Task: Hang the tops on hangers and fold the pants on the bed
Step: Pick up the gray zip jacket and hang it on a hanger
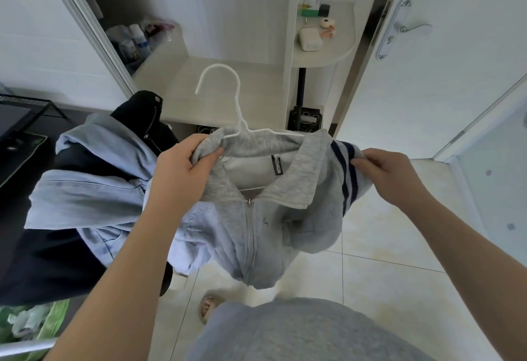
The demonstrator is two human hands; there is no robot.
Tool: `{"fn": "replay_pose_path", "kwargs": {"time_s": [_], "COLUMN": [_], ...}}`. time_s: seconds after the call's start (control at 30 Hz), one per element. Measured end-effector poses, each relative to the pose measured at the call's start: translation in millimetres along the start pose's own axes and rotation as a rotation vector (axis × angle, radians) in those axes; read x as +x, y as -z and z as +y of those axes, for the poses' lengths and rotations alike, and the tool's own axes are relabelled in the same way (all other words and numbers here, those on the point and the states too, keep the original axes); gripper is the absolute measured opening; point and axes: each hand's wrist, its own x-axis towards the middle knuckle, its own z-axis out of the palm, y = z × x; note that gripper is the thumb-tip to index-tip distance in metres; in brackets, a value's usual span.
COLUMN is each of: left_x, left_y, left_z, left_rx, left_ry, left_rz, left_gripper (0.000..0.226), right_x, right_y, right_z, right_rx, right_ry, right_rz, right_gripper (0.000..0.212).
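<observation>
Hanging step: you are fitting the grey zip top (265, 218) onto the white hanger (243, 127), and both are held in the air before you, over the tiled floor (385, 261).
Left grip: your left grip (182, 169) clasps the top's left shoulder, with thumb and fingers curled round a bunch of fabric just beside the hanger's neck. The hanger's left end is hidden under the cloth.
Right grip: your right grip (390, 172) pinches the edge of the striped shoulder (342, 166) between thumb and fingertips.
Key relation: the hanger's long axis runs side to side between your two grips, with the hook pointing up and away from you. Its right arm lies bare along the back of the collar and stops short of your right grip. By my judgement that shoulder is the one not yet seated, and your right grip is nearer to it.
Look of the top: it is soft grey fleece with the collar folded open, the zip closed below it and a black label inside the neck. The body hangs bunched.
Waiting: a pale blue top (94, 189) and dark pants (142, 115) lie heaped at your left.
</observation>
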Motion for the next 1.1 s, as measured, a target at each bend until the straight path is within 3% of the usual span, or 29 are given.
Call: {"fn": "replay_pose_path", "kwargs": {"time_s": [0.3,0.4,0.57,0.73,0.87,0.93,1.03,1.1], "left_x": [-1,-3,-10,-7,-10,-12,-15,-17], "left_y": [13,17,6,3,-1,-2,-2,-2], "left_z": [3,-1,0,10,17,21,19,20], "left_rx": [0.03,0.058,0.032,-0.249,-0.265,-0.249,-0.246,-0.229], "left_ry": [-0.044,-0.055,-0.075,-0.05,-0.06,-0.069,-0.051,-0.042], "left_rz": [0.037,0.012,-0.21,0.058,0.084,0.084,0.08,0.039], "left_gripper": [0.034,0.025,0.006,0.023,0.022,0.03,0.024,0.02], "right_x": [2,5,14,29,10,2,-4,-6], "right_y": [24,40,67,67,53,47,41,37], "right_z": [-30,-41,-67,-71,-69,-63,-52,-55], "right_rx": [0.247,0.269,0.396,0.245,0.286,0.272,0.189,0.111], "right_ry": [0.047,0.077,0.161,0.108,0.109,0.139,0.193,0.249], "right_rz": [0.261,0.29,0.34,0.164,-0.038,-0.072,-0.107,-0.14], "right_gripper": [0.017,0.016,0.017,0.021,0.02,0.014,0.022,0.015]}}
